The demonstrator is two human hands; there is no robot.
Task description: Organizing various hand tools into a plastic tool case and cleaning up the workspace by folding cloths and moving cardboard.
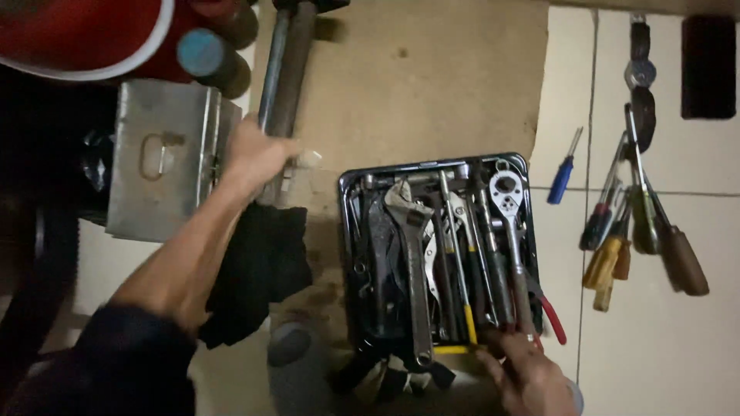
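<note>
My left hand (250,158) is closed around a long grey metal tube (285,73) that runs up and away over a sheet of brown cardboard (432,85). A black cloth (258,266) hangs below that hand. My right hand (528,374) reaches into the near end of a black tool tray (348,231), its fingers on the handles of the tools there. The tray holds an adjustable wrench (412,254), a ratchet wrench (510,231) and several other tools. Whether the right hand grips one of them is unclear.
A grey metal toolbox (158,158) lies left of the tube. Several screwdrivers (628,231) lie on the pale tiled floor at the right, with a blue-handled one (561,179) apart from them. A red object (85,35) and a blue-capped cylinder (202,52) sit at top left.
</note>
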